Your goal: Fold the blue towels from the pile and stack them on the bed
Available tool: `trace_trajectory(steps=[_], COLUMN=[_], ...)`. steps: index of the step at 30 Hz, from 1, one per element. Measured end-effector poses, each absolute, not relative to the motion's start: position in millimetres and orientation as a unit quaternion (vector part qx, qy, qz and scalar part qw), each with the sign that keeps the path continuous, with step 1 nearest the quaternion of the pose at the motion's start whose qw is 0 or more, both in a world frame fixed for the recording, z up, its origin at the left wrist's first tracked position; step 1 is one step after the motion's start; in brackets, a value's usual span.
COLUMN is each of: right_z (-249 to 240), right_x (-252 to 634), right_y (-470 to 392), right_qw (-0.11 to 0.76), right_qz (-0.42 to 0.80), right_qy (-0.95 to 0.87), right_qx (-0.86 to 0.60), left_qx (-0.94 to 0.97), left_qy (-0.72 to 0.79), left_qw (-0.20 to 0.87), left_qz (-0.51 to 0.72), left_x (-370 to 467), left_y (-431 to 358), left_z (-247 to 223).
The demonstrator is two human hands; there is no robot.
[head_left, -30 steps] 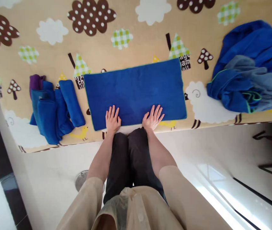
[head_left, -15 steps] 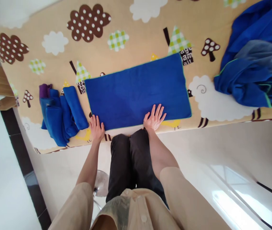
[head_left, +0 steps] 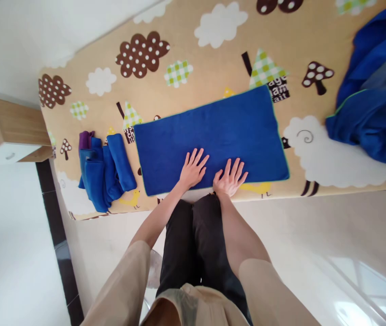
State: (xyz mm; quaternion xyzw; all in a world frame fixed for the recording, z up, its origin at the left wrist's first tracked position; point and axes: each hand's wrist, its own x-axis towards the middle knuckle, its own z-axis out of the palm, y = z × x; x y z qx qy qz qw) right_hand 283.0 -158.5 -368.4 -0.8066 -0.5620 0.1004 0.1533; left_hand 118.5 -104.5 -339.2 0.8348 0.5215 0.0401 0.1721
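Observation:
A blue towel [head_left: 209, 136] with a thin green edge lies flat, as a long rectangle, on the patterned bed cover [head_left: 179, 97]. My left hand [head_left: 193, 170] rests on the towel near the middle of its near edge, fingers spread. To its right, my right hand [head_left: 230, 177] lies with spread fingers on the near edge of the same towel. Neither hand grips anything. Left of the flat towel is a group of folded or rolled blue cloths [head_left: 102, 174], with a purple one [head_left: 86, 139] at its far end.
At the right, a loose heap of blue and grey-blue cloths [head_left: 379, 108] lies on the bed. A wooden cabinet [head_left: 19, 122] stands beyond the bed's left end. My legs are against the bed's near edge, and part of a round stool shows below.
My left hand has moved right, from the towel's near left corner to its middle. My right hand stays at the near edge. The view has shifted slightly left.

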Motion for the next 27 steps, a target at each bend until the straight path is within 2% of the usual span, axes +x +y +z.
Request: trace_trajectory(steps=[12,20,23,27], right_z=[-363.0,-362.5,-361.8,-362.5], right_x=[280.2,280.2,280.0,279.7], right_y=[-158.6,-155.1,-154.7,-153.6], right_qw=[0.166,0.158,0.153,0.156], right_qz=[0.118,0.157,0.156,0.172], right_qy=[-0.554,-0.539,-0.542,-0.535], right_qx=[-0.807,-0.812,-0.811,-0.812], left_qx=[0.659,0.564,0.568,0.676], left_qy=[0.741,0.816,0.815,0.721], left_qw=[0.113,0.112,0.09,0.125], left_qz=[0.066,0.058,0.071,0.085], left_x=[-28.9,-85.2,-59.3,9.7], left_y=[-15.7,33.0,1.6,-104.8], left_z=[-341.5,-330.2,-325.2,-331.2])
